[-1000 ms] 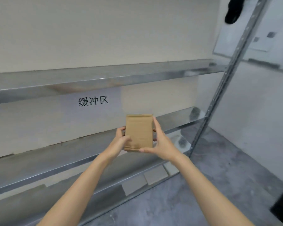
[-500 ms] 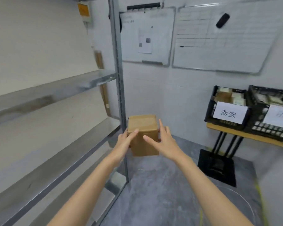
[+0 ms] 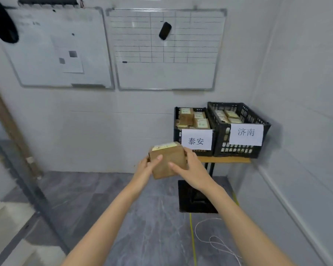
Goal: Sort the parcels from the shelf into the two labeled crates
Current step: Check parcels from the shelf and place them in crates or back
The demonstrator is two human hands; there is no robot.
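even, bright indoor light, soft shadows, blurred left edge, wide-angle bending at borders

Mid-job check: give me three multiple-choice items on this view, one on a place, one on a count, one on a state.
1. The 泰安 crate stands: A on the floor; B on the small table, left of the 济南 crate; C on a shelf.
2. Whiteboards on the wall: A one; B two; C three.
3. The parcel is: A on the floor; B in one hand only; C held between left hand and right hand.
Answers: 1 B, both crates share the tabletop. 2 B, two framed boards hang side by side. 3 C, each hand's thumb lies on its front.
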